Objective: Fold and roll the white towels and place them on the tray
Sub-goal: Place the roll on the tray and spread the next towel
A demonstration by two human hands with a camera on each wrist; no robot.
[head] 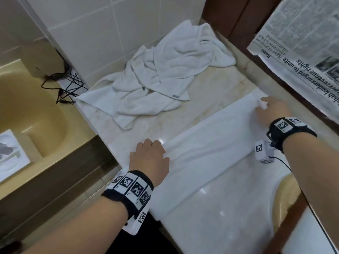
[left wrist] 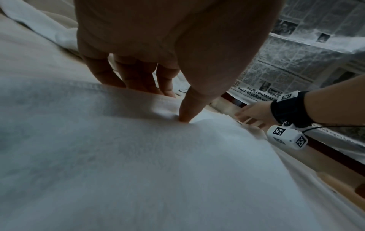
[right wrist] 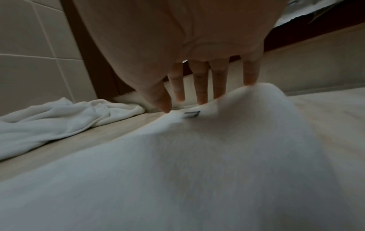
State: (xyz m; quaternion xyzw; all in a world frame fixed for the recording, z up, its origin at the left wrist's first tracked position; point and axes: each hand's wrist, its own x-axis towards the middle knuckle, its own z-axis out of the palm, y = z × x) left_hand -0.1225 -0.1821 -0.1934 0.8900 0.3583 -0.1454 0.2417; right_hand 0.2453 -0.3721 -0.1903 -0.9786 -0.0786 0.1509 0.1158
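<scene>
Your left hand (head: 149,158) pinches the near-left edge of the folded white towel (head: 207,154), which lies flat on the marble counter (head: 216,92). Your right hand (head: 269,111) rests with relaxed, straight fingers on its far-right end. Crumpled towels (head: 161,74) lie farther back by the tiled wall (head: 110,24).

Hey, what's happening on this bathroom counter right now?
A person is folding a white towel spread along the marble counter. The left hand holds its near end and the right hand works the far end. More towels lie in a crumpled pile by the tiled wall. No tray is visible.
</scene>
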